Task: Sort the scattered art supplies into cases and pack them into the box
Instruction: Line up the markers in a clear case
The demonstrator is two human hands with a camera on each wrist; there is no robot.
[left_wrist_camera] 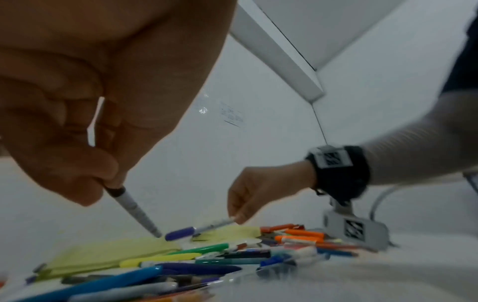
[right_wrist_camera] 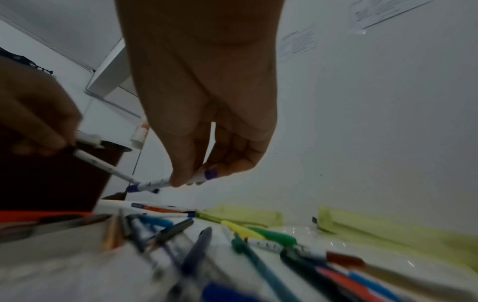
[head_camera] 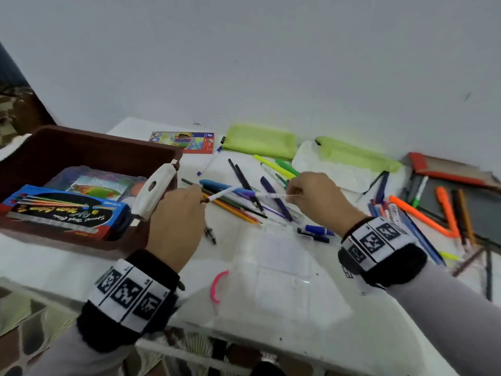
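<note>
Left hand pinches a white pen near its dark end, tip angled toward the right hand; same pen in the left wrist view. Right hand pinches a purple-capped pen by the barrel, cap pointing left; in the right wrist view thumb and fingertips close on it. The two pen tips nearly meet above the pile; contact unclear. Both hands are raised off the white table.

Loose pile of pens and pencils lies directly under the hands. Brown box sits at the table's left edge, with a blue paint-set carton and a clear pack inside; the box's right rim is close to the left hand. Clear plastic case lies open on the near side between the wrists, bare tabletop around it. Two green pouches lie along the back wall. Orange markers and pencils crowd the right edge. Coloured-pencil carton lies behind the box. Pink curved piece lies near the front edge.
</note>
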